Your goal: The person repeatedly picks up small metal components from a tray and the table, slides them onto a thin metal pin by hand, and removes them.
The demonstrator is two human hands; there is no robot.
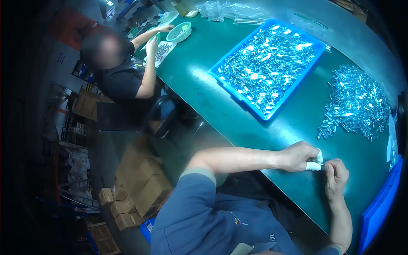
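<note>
Left hand [295, 157]: thumb and forefinger wear white finger covers [313, 166], tips pinched on a thin piece [324, 164]. Right hand [337, 175], bare, thumb and forefinger closed on the piece's other end. It lies between the two sets of fingertips, just over the tabletop [238, 129].

Looks: slim, pale, sliver-like; only a short length shows between the fingers. Material and end shape too small to tell.

Beyond the left hand, well apart: blue tray [240, 97], set aslant, filled with short, clear, shiny pieces [267, 63], bright glints over them. Beyond the right hand: loose pile [357, 102] of similar clear pieces, stragglers trailing on its near side.

Edges: table's near edge runs diagonally between hands and torso, passing under the left forearm. Blue panel [380, 210] stands to the right of the right hand, a gap between. Room: green surface ahead of both hands, reaching the tray's near corner and the pile; another lane between tray and pile. Co-worker [123, 83] sits far off past the left hand.
</note>
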